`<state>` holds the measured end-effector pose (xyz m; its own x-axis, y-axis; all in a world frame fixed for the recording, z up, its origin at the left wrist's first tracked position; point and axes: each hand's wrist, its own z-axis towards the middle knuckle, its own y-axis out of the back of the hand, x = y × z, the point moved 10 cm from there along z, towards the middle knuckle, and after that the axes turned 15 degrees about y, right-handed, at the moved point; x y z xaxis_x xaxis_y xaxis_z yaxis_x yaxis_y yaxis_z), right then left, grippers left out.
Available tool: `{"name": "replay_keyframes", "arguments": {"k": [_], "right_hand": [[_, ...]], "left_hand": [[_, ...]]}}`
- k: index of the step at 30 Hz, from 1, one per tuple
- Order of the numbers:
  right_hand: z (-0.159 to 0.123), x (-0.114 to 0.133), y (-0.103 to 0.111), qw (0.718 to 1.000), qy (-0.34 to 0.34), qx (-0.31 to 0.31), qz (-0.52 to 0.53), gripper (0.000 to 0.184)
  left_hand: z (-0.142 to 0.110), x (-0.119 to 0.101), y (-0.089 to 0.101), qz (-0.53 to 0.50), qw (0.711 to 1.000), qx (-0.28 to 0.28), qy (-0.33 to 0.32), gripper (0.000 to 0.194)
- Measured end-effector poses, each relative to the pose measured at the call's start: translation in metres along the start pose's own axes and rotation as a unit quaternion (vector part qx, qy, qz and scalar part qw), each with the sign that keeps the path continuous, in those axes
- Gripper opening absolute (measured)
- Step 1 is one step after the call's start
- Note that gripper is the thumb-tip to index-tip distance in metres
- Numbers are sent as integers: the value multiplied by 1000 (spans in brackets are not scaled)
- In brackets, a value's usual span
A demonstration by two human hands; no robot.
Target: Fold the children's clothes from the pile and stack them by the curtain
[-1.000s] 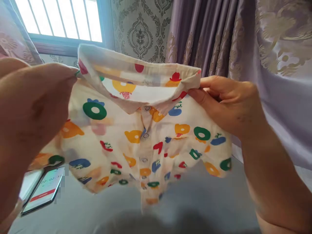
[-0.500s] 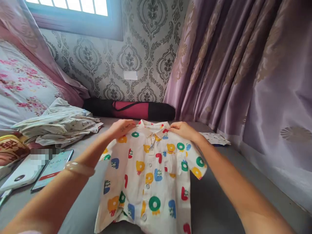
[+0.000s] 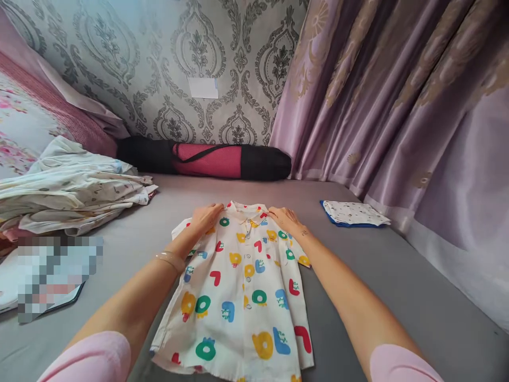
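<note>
A small white child's shirt printed with coloured letters lies flat, front up and buttoned, on the grey bed surface. Its collar points away from me. My left hand rests palm down on the shirt's left shoulder, fingers stretched flat. My right hand lies the same way on the right shoulder, beside the collar. Neither hand holds anything. A pale bracelet sits on my left wrist.
A heap of light clothes lies at the left. A rolled pink and black mat bag lies along the wall. A small folded white and blue cloth sits at the right by the purple curtain. A blurred-out device is near left.
A second ago I held the shirt up by its collar in both hands. It now lies spread on the bed, and both hands have flattened onto its shoulders.
</note>
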<state>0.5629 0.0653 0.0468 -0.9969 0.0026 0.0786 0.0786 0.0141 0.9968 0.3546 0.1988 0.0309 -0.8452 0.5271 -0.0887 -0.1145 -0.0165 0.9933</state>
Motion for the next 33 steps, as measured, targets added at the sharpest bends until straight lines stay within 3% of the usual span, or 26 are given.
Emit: {"name": "replay_keyframes", "arguments": {"k": [5,11,17,21,24,26,28,30,33], "right_hand": [[23,-15,-9,1000,11,4,2,37],[46,-28,-4,1000,12,-6,8,37],[57,-51,-20,987,-52,-32,152,33],[34,-89,-27,965,-116,-21,235,55],[-2,-117,-31,931,-175,0,319,65],[-28,-129,-34,904,-212,7,371,57],[-48,-135,-36,877,-241,-4,416,37],[-59,-135,-36,853,-257,-38,453,18],[-64,-133,-35,819,-269,-116,493,12]], "left_hand": [[20,-1,-3,-6,1000,6,14,37],[41,-1,-2,-9,999,-15,42,38],[49,4,-15,-22,997,23,66,36],[41,25,-2,-58,997,-10,41,42],[35,66,-6,-88,992,34,79,46],[29,95,-9,-93,986,58,126,45],[20,116,-8,-119,976,66,168,41],[10,126,-6,-179,962,71,194,40],[-2,125,-7,-292,927,99,211,43]]}}
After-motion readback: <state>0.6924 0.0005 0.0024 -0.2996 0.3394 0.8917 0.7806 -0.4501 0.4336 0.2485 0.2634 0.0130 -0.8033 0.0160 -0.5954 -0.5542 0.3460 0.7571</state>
